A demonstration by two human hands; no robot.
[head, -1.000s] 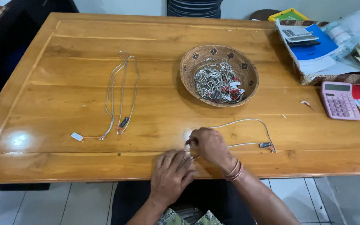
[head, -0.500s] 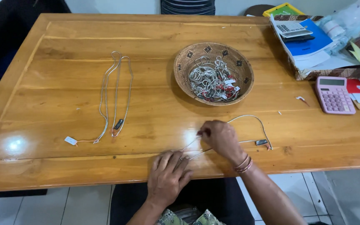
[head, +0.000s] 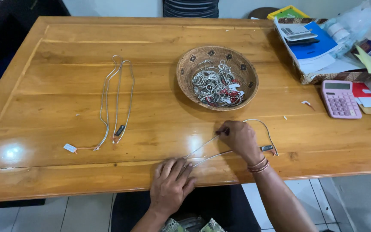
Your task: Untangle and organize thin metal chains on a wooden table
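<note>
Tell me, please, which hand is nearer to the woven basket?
Right. The right hand pinches the chain just below the woven basket; the left hand rests at the table edge, farther away.
</note>
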